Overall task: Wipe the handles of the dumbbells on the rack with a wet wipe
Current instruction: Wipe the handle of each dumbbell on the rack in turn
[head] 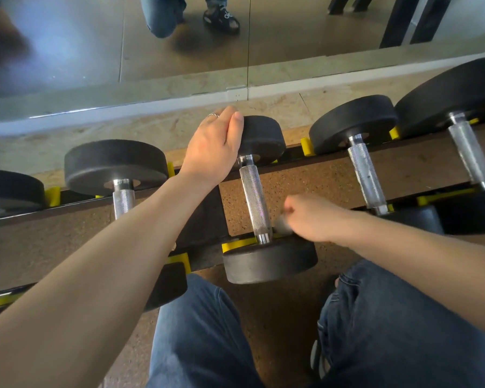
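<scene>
Several black dumbbells lie across a low rack [314,158] with yellow cradles. The middle dumbbell has a knurled chrome handle [254,200] running from its far head [263,138] to its near head [269,261]. My left hand [213,147] rests on top of the far head, fingers laid over its edge. My right hand [311,217] is curled around a crumpled grey wet wipe [283,224], blurred, just right of the handle's near end. Whether the wipe touches the handle I cannot tell.
Another dumbbell handle [366,175] lies to the right, a bigger one [471,155] beyond it, and one [123,198] to the left, partly under my forearm. A wall mirror [179,46] stands behind the rack. My jeans-clad knees [202,326] are close to the near heads.
</scene>
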